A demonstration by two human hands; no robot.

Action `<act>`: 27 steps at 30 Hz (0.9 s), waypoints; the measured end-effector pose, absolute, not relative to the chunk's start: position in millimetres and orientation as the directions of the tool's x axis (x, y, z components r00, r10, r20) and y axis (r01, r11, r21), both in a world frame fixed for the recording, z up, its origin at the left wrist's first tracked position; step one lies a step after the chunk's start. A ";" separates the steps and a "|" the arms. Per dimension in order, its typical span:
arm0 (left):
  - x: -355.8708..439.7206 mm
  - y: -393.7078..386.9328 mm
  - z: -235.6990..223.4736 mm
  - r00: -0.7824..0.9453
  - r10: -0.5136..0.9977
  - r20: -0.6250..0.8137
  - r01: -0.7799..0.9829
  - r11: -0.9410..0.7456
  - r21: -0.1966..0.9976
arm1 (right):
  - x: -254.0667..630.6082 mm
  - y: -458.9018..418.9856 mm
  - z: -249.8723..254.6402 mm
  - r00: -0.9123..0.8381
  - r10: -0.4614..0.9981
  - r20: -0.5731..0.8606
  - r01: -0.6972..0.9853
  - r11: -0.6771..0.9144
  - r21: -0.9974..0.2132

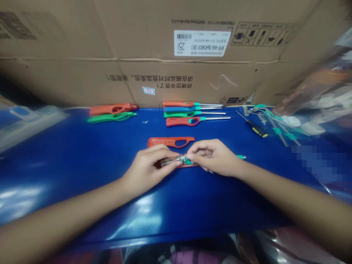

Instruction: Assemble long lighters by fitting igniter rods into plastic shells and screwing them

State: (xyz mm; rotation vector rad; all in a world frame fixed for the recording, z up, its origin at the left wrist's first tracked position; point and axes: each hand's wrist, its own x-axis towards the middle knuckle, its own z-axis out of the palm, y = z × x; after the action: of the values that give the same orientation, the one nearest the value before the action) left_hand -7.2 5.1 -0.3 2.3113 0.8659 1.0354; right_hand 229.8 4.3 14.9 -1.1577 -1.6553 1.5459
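My left hand [152,163] is closed around a clear lighter fuel tank [169,160], which points right toward my other hand. My right hand [213,157] pinches at the tank's valve end, where a small green part [188,161] shows. Beneath both hands lies a red lighter shell half [189,165], mostly covered by the fingers. A green-collared tip [241,157] sticks out to the right of my right hand. Just beyond the hands, another red shell half [170,142] with a trigger opening rests on the blue table.
Several long-nosed lighters [183,121] are lined up at the back. Orange and green casings [112,109] lie to their left. A black-and-yellow screwdriver [256,129] is at right, beside loose metal and green parts [280,124]. A cardboard box [93,80] walls off the table's [110,146] far edge.
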 end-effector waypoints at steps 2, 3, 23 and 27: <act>-7.2 4.8 -0.7 0.517 0.704 0.486 0.352 -0.693 0.629 | 228.7 4.1 14.8 -0.448 0.882 -0.148 0.201 -0.062 -0.978; -7.1 4.6 -0.7 0.515 0.705 0.488 0.351 -0.692 0.631 | 228.3 4.0 14.6 -0.448 0.881 -0.152 0.204 -0.065 -0.977; -22.5 17.4 17.3 0.717 0.649 0.254 0.440 -0.705 0.556 | 239.0 5.7 17.6 -0.448 0.876 -0.180 0.285 -0.051 -0.957; -24.4 17.3 19.5 0.721 0.648 0.247 0.453 -0.710 0.539 | 239.8 5.5 15.4 -0.456 0.875 -0.162 0.289 -0.026 -0.957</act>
State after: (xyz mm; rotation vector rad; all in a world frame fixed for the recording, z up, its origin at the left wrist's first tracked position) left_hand -24.4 17.3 19.5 2.4790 0.8434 0.5915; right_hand 239.8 5.5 15.4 -1.2180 -1.7481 1.5066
